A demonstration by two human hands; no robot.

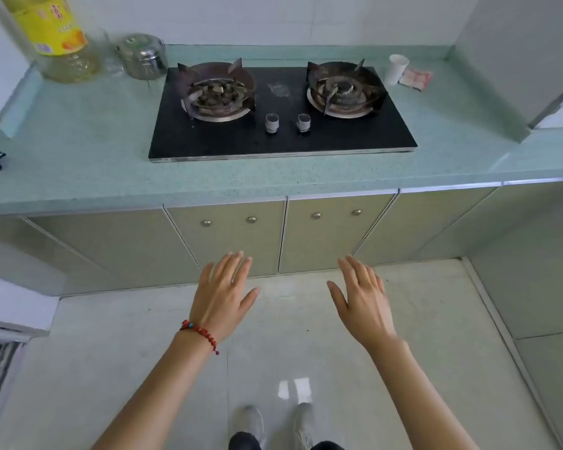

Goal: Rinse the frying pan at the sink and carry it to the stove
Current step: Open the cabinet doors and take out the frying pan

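A black two-burner gas stove [280, 138] is set into the pale green counter [78, 177] straight ahead. Both burners, the left burner [216, 90] and the right burner [344, 89], stand bare with nothing on them. Two grey knobs [272, 122] sit between them at the front. My left hand [223, 295], with a red bead bracelet on the wrist, and my right hand [363, 298] hover side by side below the counter edge, fingers straight, holding nothing. No frying pan and no sink are in view.
A large yellow-labelled oil bottle [57, 37] and a steel lidded pot [143, 56] stand at the counter's back left. A white paper cup [396, 69] and a small packet [415, 78] sit back right. Cabinet doors [228, 235] run under the counter. A wall corner [514, 60] juts at right.
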